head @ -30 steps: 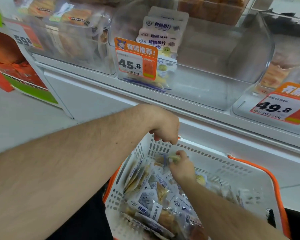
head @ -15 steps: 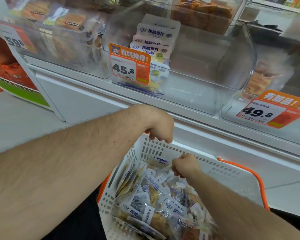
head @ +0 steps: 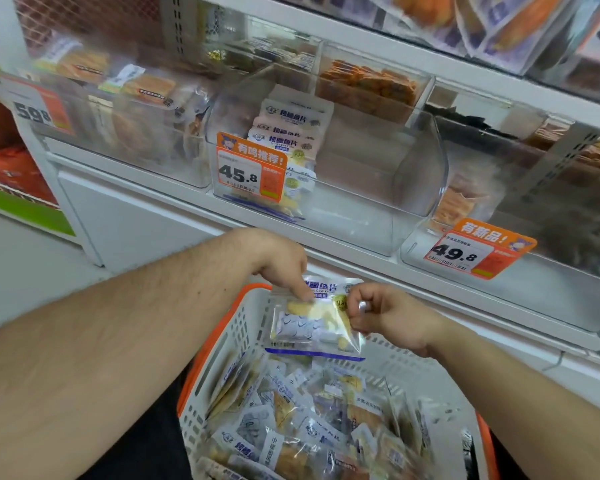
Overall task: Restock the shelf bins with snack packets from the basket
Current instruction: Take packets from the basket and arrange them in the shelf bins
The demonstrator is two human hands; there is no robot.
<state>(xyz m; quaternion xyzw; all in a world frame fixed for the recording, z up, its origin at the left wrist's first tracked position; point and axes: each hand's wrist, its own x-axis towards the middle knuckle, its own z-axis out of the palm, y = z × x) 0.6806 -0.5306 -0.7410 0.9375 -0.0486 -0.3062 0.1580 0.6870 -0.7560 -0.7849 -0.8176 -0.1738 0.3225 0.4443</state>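
A white basket with an orange rim (head: 222, 344) sits low in front of me, filled with several snack packets (head: 302, 427). Both hands hold one clear packet with blue print (head: 312, 323) upright above the basket's far end. My left hand (head: 284, 268) pinches its top left edge. My right hand (head: 385, 313) pinches its right edge. Straight above stands a clear shelf bin (head: 343, 188) with an orange 45.8 price tag (head: 250, 168); a short stack of matching packets (head: 291, 133) leans at its left side.
Neighbouring clear bins hold other snacks: one at the left with a 59.8 tag (head: 39, 112), one at the right with a 49.8 tag (head: 471, 251). A white shelf ledge (head: 361, 265) runs between bins and basket. Higher shelves carry more packets.
My right hand has lifted a packet out of the basket, and my left hand has come onto its top edge. The view has tilted upward toward the shelf.
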